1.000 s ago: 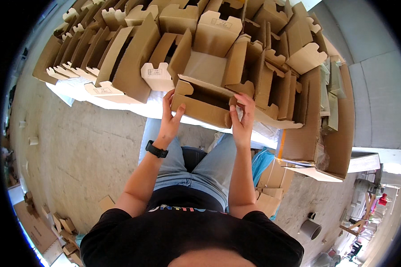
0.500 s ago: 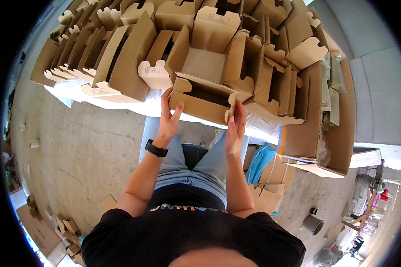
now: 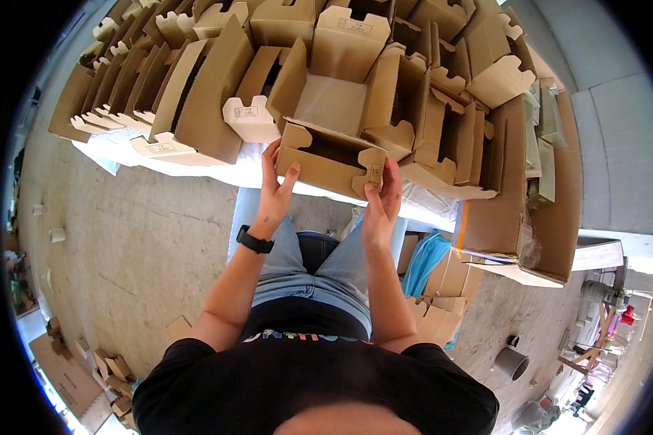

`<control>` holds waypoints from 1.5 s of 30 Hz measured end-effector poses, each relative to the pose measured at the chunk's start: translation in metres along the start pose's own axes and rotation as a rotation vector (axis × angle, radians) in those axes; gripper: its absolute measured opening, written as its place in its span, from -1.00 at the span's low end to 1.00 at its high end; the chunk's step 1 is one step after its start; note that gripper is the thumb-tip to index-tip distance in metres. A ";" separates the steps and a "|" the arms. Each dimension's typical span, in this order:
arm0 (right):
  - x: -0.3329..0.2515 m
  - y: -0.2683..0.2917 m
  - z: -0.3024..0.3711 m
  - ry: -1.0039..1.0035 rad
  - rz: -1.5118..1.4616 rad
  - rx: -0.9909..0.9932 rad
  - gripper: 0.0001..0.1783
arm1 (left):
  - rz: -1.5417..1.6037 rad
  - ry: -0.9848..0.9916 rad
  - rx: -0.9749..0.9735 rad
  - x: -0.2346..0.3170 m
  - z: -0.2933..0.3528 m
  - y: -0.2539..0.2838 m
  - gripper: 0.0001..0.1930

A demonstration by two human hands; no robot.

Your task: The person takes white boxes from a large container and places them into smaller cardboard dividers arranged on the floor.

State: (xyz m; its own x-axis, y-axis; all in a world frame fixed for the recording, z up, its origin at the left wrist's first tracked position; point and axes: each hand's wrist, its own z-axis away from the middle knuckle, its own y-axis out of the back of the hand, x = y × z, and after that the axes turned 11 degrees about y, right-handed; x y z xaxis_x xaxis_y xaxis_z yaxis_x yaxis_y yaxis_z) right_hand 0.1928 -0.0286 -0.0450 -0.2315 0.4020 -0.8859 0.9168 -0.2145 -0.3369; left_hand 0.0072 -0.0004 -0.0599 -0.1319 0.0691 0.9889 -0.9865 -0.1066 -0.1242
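A small brown cardboard box [image 3: 319,171], open at the top, is held between my two hands at the table's near edge. My left hand [image 3: 274,190] grips its left end, thumb on the near wall and fingers behind the corner. At the other end my right hand [image 3: 382,206] has its thumb against the end flap [image 3: 371,171], which is folded inward, with the fingers along the outside. Directly beyond the held box stands a larger open carton [image 3: 331,101] with a pale bottom. A narrow open box [image 3: 250,119] leans to its left.
Many open cardboard boxes [image 3: 210,101] crowd the table, which has a white cover [image 3: 189,168]. On the right stands a big carton [image 3: 490,225] with pale boxes [image 3: 544,177] inside. Blue bundled material [image 3: 424,262] hangs below it. A grey bucket [image 3: 511,362] is on the floor.
The right end flap of the held box has swung from upright to folded inward, pushed by my right thumb. My left hand stays nearly still.
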 end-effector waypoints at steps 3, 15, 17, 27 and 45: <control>0.000 0.007 -0.005 0.086 0.207 -0.093 -0.27 | -0.014 -0.001 0.008 0.000 0.000 0.001 -0.42; -0.004 0.019 -0.015 0.047 0.303 -0.239 -0.24 | -0.021 0.013 -0.001 0.001 0.001 0.001 -0.42; -0.002 0.021 -0.016 0.083 0.339 -0.236 -0.29 | -0.018 0.014 -0.003 0.000 0.001 0.001 -0.41; -0.021 0.012 -0.018 0.311 0.757 -0.342 -0.50 | -0.054 -0.030 0.025 0.003 0.001 0.001 -0.41; -0.026 -0.011 -0.019 0.178 0.851 -0.134 -0.70 | -1.057 -0.416 0.233 0.053 0.015 0.012 -0.50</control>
State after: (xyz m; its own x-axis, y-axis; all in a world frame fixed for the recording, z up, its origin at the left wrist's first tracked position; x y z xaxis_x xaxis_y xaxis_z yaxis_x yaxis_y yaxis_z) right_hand 0.1952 -0.0200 -0.0119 0.5919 0.2885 -0.7526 0.7880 -0.4032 0.4652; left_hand -0.0099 -0.0125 -0.0081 0.8323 -0.0942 0.5462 -0.5382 -0.3731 0.7557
